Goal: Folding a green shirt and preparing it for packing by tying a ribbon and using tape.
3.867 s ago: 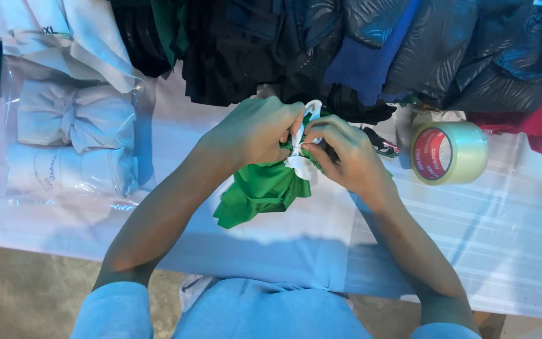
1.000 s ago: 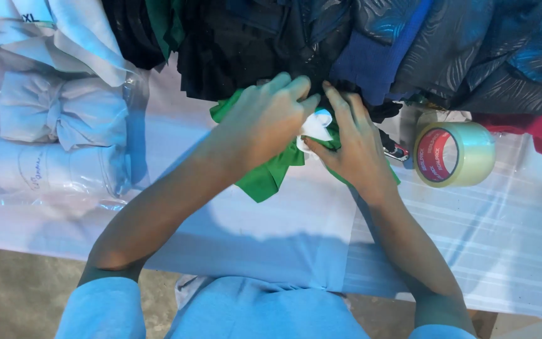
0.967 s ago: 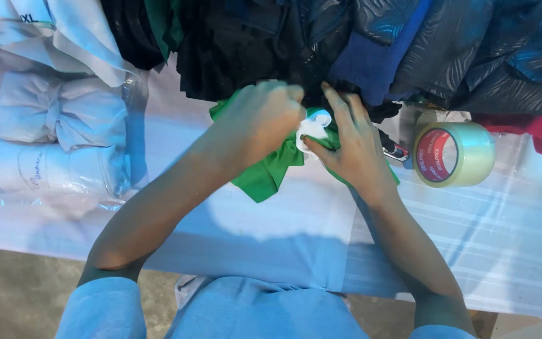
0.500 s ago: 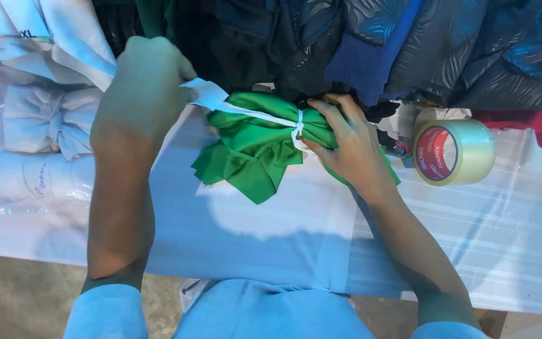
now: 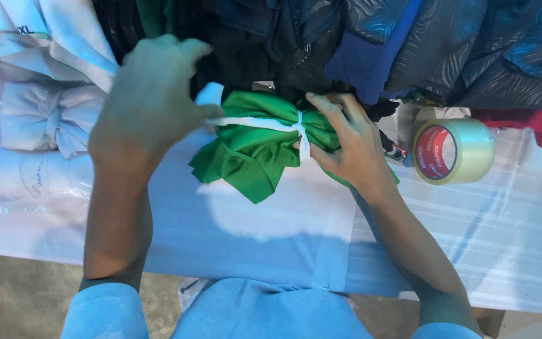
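A folded green cloth bundle [image 5: 252,147] lies on the white-covered table [image 5: 233,226], bound across its middle by a white strip [image 5: 265,124] with a knot near its right side. My left hand [image 5: 148,107] is raised to the left of the bundle, fingers pinched on the free end of the white strip, which runs taut to the knot. My right hand [image 5: 349,144] rests on the bundle's right side, thumb pressing just beside the knot.
A roll of clear packing tape [image 5: 453,150] stands right of the bundle. Clear bags of tied white cloth bundles [image 5: 39,144] lie at the left. Dark, blue and red garments [image 5: 371,44] are heaped along the table's far side. Bare floor shows below the near edge.
Both hands were clasped over the knot a second ago. My left hand has since pulled away to the left, drawing the white strip taut, while my right hand stayed on the bundle.
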